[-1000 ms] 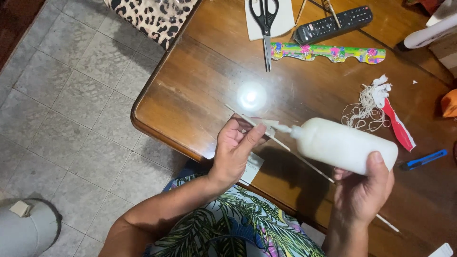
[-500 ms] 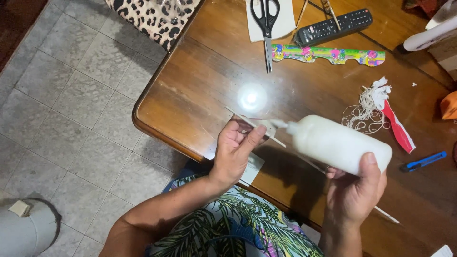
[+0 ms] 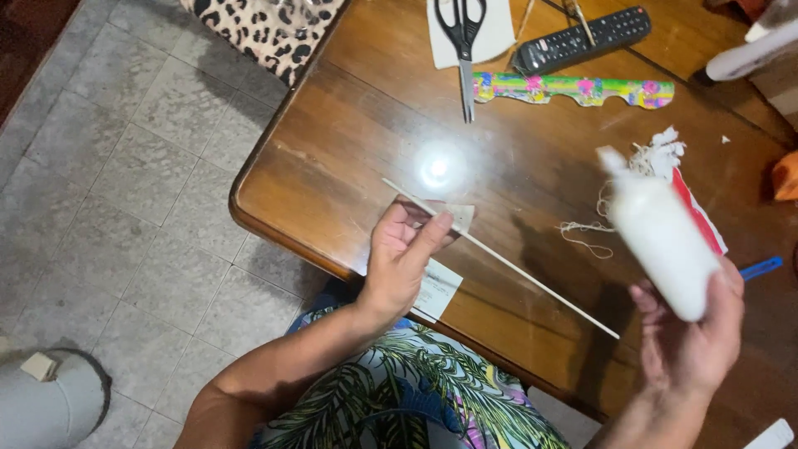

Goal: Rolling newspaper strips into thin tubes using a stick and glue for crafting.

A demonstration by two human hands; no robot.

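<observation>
Scissors (image 3: 462, 37), remote (image 3: 580, 39), patterned strip (image 3: 573, 90), blue pen (image 3: 761, 268) on wooden table (image 3: 332, 158).

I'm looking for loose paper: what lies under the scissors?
The scissors lie on a white sheet on the wooden table. The part beneath the blades and handles is covered.

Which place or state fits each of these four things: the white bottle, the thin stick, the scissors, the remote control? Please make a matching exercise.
1 white bottle
2 thin stick
3 scissors
4 remote control

a lies on white paper
b held in the right hand
c dark, beside the scissors, far side of the table
d pinched in the left hand

Pairs: 1-b, 2-d, 3-a, 4-c
</observation>
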